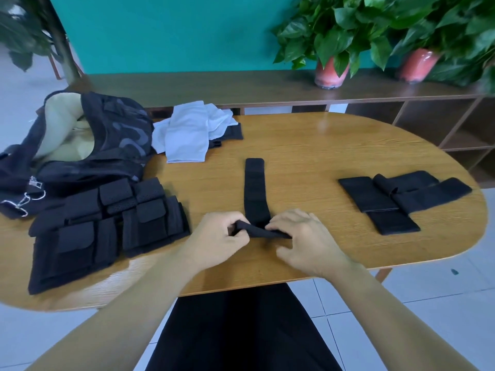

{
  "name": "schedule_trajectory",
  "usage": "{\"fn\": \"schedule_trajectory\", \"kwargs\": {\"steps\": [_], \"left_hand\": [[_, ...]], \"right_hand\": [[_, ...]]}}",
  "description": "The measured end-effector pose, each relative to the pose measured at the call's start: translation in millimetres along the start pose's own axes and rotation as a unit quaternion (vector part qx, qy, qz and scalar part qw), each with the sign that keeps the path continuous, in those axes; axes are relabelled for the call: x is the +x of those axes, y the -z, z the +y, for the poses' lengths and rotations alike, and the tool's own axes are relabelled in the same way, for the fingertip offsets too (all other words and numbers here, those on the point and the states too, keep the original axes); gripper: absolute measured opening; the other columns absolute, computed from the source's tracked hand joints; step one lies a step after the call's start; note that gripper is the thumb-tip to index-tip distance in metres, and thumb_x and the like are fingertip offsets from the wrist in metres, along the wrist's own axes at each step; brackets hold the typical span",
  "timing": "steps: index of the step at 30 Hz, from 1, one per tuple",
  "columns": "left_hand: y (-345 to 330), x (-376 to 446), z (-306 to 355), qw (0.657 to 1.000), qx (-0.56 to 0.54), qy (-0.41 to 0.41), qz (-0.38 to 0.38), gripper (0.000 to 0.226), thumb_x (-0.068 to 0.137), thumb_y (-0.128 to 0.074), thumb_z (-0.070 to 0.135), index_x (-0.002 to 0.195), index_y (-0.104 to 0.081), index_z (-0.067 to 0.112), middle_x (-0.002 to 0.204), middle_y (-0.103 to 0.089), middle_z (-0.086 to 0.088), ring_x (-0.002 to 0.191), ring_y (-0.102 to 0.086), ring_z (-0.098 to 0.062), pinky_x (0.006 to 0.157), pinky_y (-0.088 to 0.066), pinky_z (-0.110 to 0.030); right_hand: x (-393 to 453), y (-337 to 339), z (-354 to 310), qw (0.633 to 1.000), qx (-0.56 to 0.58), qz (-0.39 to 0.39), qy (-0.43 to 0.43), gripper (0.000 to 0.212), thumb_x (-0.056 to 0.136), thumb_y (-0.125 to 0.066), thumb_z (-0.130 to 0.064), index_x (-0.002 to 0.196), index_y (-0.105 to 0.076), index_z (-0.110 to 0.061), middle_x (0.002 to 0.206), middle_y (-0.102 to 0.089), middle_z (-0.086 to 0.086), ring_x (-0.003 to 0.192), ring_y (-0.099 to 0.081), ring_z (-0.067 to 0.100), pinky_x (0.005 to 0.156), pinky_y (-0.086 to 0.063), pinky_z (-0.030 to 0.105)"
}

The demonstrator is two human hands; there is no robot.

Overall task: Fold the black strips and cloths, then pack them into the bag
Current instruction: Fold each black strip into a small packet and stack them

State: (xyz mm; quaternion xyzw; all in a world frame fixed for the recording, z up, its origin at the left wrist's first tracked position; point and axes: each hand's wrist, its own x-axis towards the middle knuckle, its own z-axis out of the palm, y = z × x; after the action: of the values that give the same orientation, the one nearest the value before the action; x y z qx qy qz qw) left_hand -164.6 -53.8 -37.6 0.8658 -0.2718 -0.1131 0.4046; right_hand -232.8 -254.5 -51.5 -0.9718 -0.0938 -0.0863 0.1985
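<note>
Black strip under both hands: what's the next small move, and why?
Probably roll the gripped near end one turn farther away. The left hand and right hand pinch the folded near end of the black strip, while the rest lies flat and unfolded on the table.

I count: one black bag [80, 145], one black strip [255, 191] mid-table, four folded black cloths [401, 199] right edge, two potted plants [332, 49].

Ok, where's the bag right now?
In the head view the bag lies open at the table's far left, just behind the stack of folded black strips and left of the white cloths.
</note>
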Motion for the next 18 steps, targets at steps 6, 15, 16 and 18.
{"fn": "schedule_trajectory", "kwargs": {"steps": [6, 15, 16, 18], "left_hand": [[-4, -3, -3, 0.989, -0.127, 0.063, 0.034, 0.014, 0.092, -0.053, 0.012, 0.084, -0.063, 0.017, 0.077, -0.067, 0.001, 0.070, -0.060, -0.015, 0.065, -0.047, -0.027], [-18, 10, -2, 0.982, -0.072, 0.114, 0.135, 0.023, 0.088, -0.069, 0.024, 0.105, -0.055, 0.017, 0.098, -0.066, 0.002, 0.090, -0.063, -0.013, 0.075, -0.053, -0.026], [-19, 13, -3, 0.980, -0.070, 0.120, 0.144, 0.023, 0.087, -0.070, 0.024, 0.102, -0.056, 0.014, 0.095, -0.067, -0.002, 0.087, -0.064, -0.017, 0.074, -0.054, -0.029], [-21, 17, -5, 0.975, -0.070, 0.137, 0.160, 0.025, 0.085, -0.072, 0.025, 0.097, -0.056, 0.010, 0.086, -0.067, -0.007, 0.079, -0.065, -0.023, 0.069, -0.056, -0.033]], "right_hand": [[2, 4, 0, 0.894, 0.394, 0.055, -0.208, 0.014, 0.083, -0.071, -0.005, 0.086, -0.075, -0.017, 0.085, -0.073, 0.002, 0.086, -0.068, 0.018, 0.079, -0.053, 0.028], [26, -18, -5, 0.883, 0.370, 0.087, -0.274, 0.012, 0.086, -0.067, -0.027, 0.096, -0.066, -0.033, 0.091, -0.073, -0.012, 0.090, -0.068, 0.011, 0.085, -0.055, 0.043], [28, -19, -6, 0.888, 0.347, 0.094, -0.287, 0.009, 0.085, -0.066, -0.031, 0.094, -0.065, -0.032, 0.087, -0.072, -0.010, 0.086, -0.068, 0.012, 0.083, -0.055, 0.045], [33, -18, -9, 0.900, 0.293, 0.098, -0.309, 0.007, 0.087, -0.064, -0.034, 0.090, -0.063, -0.028, 0.081, -0.070, -0.008, 0.079, -0.066, 0.013, 0.075, -0.055, 0.041]]}}
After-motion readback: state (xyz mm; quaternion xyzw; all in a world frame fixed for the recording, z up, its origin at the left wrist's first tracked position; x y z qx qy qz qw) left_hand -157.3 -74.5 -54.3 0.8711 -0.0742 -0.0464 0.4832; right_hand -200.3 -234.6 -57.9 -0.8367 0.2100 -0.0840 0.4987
